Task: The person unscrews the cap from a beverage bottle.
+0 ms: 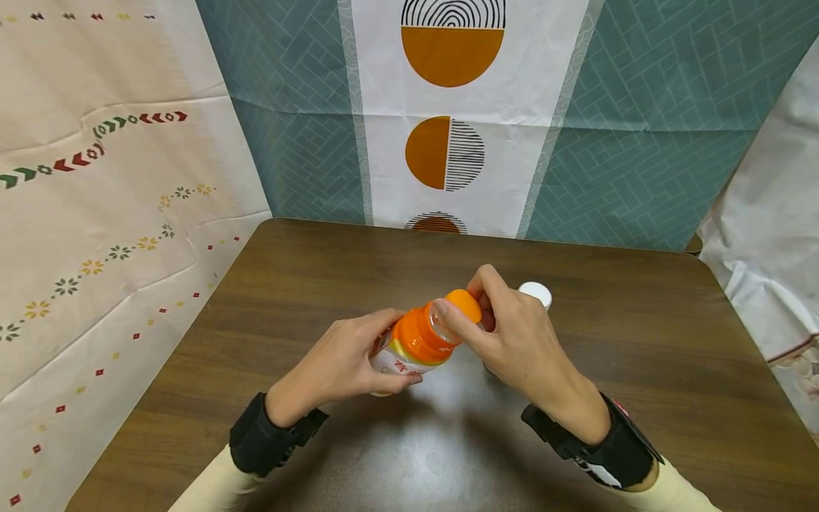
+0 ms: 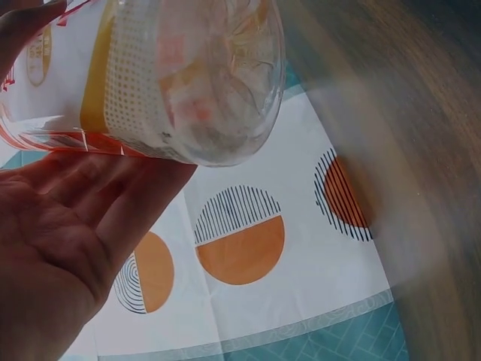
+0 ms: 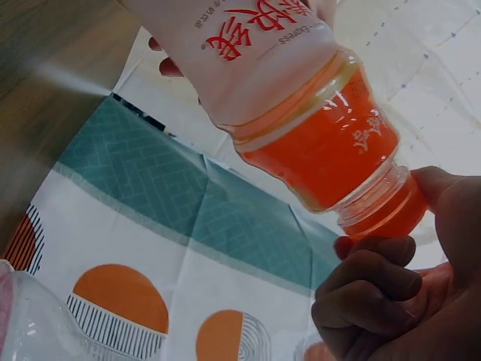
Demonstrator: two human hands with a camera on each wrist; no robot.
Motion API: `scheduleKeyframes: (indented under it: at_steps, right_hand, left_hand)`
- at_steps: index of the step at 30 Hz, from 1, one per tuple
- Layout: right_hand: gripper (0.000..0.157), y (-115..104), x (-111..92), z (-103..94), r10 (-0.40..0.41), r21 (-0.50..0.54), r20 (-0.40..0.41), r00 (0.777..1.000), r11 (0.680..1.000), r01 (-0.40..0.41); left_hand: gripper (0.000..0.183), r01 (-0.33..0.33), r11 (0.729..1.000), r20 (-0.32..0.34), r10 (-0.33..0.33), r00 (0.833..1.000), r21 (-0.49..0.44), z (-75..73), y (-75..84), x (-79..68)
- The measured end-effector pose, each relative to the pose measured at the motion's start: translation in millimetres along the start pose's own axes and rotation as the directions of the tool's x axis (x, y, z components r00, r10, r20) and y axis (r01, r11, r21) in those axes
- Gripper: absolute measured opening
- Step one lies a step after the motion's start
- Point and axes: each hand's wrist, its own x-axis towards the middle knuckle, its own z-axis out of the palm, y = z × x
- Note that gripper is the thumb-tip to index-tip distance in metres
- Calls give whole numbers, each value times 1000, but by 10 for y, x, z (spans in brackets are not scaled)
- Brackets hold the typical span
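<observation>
A plastic drink bottle (image 1: 419,340) with an orange upper sleeve and a white label is held tilted above the table, its top toward the right. My left hand (image 1: 348,359) grips it around the label. The thumb and curled fingers of my right hand (image 1: 521,341) pinch the orange cap (image 1: 465,304). In the right wrist view the cap (image 3: 387,214) sits on the bottle's neck; whether it is loose I cannot tell. The left wrist view shows the bottle's clear base (image 2: 225,83), with fingers beneath its side.
Behind my right hand stands another container, mostly hidden, with a white cap (image 1: 536,293). Clear plastic (image 3: 37,323) shows at the right wrist view's lower left. The brown wooden table (image 1: 320,270) meets a patterned cloth (image 1: 550,171) at its far edge.
</observation>
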Motion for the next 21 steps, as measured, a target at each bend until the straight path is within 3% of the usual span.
scheduleKeyframes:
  at_steps: [13,17,21]
  right_hand:
    - [35,44,-44,-46,-179,41,34,983,983,177]
    - [43,44,-53,-75,-238,79,71,969,970,232]
    - [38,-7,-46,-132,-346,150,108,932,932,329]
  left_hand:
    - [55,-48,985,118,68,991,-166,-17,-17,-27]
    - [56,-50,961,192,104,976,-270,-5,-39,-39]
    - [54,-57,916,263,173,949,-397,15,-51,-61]
